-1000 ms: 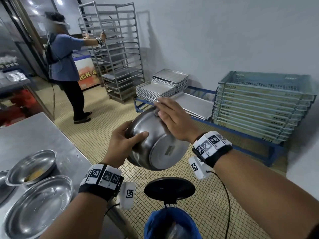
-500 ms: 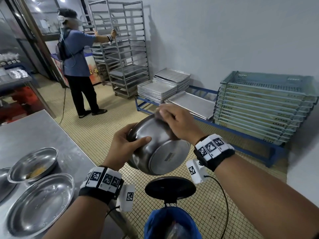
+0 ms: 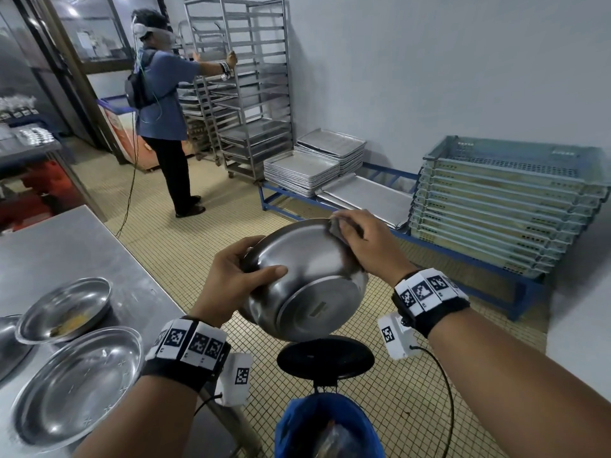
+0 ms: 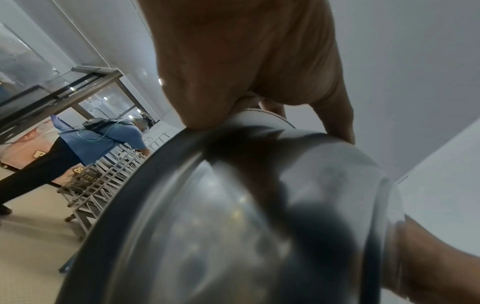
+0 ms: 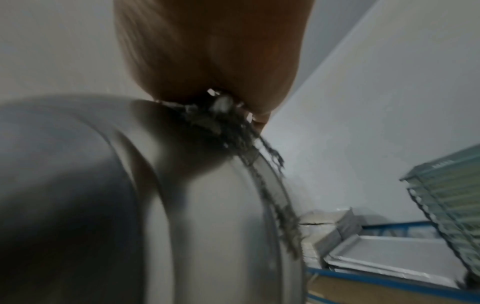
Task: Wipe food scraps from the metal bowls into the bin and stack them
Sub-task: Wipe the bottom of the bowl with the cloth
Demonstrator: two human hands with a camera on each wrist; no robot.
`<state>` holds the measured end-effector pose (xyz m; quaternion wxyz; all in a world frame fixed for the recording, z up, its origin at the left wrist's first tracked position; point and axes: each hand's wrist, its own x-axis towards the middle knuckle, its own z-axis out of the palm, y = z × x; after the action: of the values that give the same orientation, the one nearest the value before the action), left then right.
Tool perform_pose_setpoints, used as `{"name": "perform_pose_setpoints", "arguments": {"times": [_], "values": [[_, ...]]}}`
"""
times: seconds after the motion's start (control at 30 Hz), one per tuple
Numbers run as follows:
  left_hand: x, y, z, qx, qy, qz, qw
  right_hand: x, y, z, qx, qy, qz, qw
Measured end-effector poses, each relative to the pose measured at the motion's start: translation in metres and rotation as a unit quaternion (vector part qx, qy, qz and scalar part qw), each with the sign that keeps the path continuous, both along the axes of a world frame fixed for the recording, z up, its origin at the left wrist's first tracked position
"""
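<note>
My left hand [image 3: 253, 264] grips the left rim of a metal bowl [image 3: 307, 285], thumb on the outer wall. The bowl is tilted with its base toward me, above the bin [image 3: 327, 428] with its blue liner and raised black lid [image 3: 325, 357]. My right hand [image 3: 352, 234] pinches a grey mesh cloth [image 3: 334, 228] against the bowl's upper rim. In the right wrist view the frayed cloth [image 5: 223, 125] lies over the rim of the bowl [image 5: 207, 226]. The left wrist view is filled by the bowl [image 4: 233, 226]. The bowl's inside is hidden.
On the steel table [image 3: 76, 246] at left stand a bowl with yellow scraps [image 3: 66, 309], an empty bowl [image 3: 79, 378] and part of another [image 3: 6, 335]. A person [image 3: 162, 104] stands at a tray rack [image 3: 251, 87]. Trays [image 3: 317, 160] and crates [image 3: 506, 200] line the wall.
My right hand has slid the cloth a little to the right along the bowl's upper rim. The bowl has dropped slightly, still in my left hand. The person at the back has moved along the rack.
</note>
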<state>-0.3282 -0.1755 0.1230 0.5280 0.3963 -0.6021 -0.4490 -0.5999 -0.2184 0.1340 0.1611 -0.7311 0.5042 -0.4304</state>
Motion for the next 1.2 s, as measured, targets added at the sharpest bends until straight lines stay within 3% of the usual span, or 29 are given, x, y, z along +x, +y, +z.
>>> {"name": "perform_pose_setpoints", "arguments": {"times": [0.17,0.4,0.6,0.83,1.0,1.2], "values": [[-0.005,0.003,0.004,0.000,-0.019,-0.018,1.000,0.012,0.012,0.005,-0.001,-0.010,0.035,0.999],[0.001,0.007,-0.002,0.020,0.032,0.000,0.999,-0.002,0.009,0.007,0.076,-0.060,0.028,0.995],[-0.013,-0.005,0.021,-0.029,-0.188,0.034,0.981,0.016,0.016,0.024,0.001,0.030,0.060,0.998],[-0.008,-0.014,0.017,-0.011,-0.120,0.106,0.987,0.001,0.015,0.007,0.045,-0.057,0.010,0.997],[-0.029,-0.009,0.014,-0.032,-0.127,0.094,0.987,0.021,0.016,0.026,-0.019,0.059,0.065,0.996],[-0.011,-0.009,0.011,-0.002,-0.030,0.148,0.989,-0.001,0.012,0.012,0.037,-0.050,-0.006,0.998]]}}
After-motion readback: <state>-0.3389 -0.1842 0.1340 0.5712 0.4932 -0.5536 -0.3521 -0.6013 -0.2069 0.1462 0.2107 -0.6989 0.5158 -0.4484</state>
